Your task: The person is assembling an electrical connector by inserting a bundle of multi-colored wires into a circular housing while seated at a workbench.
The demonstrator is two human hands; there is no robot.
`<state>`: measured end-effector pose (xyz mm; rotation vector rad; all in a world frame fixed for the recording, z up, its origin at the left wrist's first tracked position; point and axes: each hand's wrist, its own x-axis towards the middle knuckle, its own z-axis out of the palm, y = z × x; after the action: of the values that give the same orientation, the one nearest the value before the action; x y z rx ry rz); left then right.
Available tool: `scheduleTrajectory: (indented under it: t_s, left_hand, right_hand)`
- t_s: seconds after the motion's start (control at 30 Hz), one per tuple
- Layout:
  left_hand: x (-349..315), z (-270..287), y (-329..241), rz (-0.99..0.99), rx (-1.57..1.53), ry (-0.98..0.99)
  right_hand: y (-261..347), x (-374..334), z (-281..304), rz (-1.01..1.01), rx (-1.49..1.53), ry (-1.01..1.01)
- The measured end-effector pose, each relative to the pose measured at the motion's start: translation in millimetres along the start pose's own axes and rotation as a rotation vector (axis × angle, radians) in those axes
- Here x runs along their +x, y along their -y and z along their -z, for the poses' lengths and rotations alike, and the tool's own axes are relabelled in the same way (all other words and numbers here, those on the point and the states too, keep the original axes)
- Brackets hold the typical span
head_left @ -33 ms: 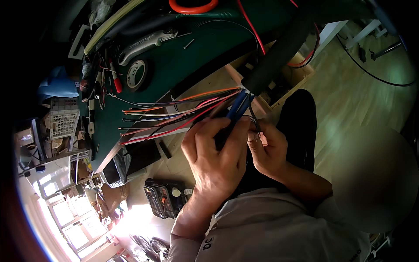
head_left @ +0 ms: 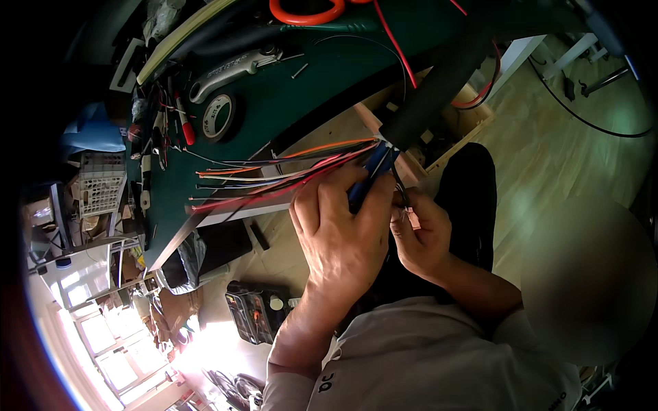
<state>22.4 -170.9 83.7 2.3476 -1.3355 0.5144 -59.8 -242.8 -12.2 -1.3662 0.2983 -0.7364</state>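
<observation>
A thick black cable comes down from the upper right, and its cut end fans out into thin coloured wires to the left. Thicker blue wires hang from the same end. My left hand is closed around the blue wires, its back toward me, so its grip is partly hidden. Beside it, my right hand pinches a thin dark wire from the cable. A small copper-coloured piece shows at its fingers; its kind is unclear.
On the green tabletop lie a roll of tape, a grey-handled utility knife, red-handled tools and orange-handled scissors. An open wooden drawer is behind the cable. A black tool case stands on the floor.
My left hand has moved slightly up along the blue wires, and the nearest red wires are blurred by motion. The right hand keeps its pinch almost unmoved. The whole view has shifted slightly.
</observation>
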Motion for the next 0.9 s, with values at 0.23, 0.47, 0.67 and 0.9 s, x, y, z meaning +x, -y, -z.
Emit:
scheduleTrajectory:
  t_s: [0.23, 0.47, 0.67, 0.9]
  left_hand:
    - [-10, -9, 15, 0.124, -0.272, -0.194]
    - [-73, -2, 33, 0.382, -0.477, -0.447]
    - [-106, -14, 39, 1.053, -1.256, -0.365]
    - [-118, -31, 41, 0.981, -1.765, -0.345]
  right_hand:
    - [3, 2, -4, -0.12, 0.153, -0.042]
    - [2, 13, -8, -0.109, 0.124, -0.068]
    - [1, 12, -15, -0.007, 0.005, -0.022]
    - [8, 10, -20, -0.046, -0.088, 0.003]
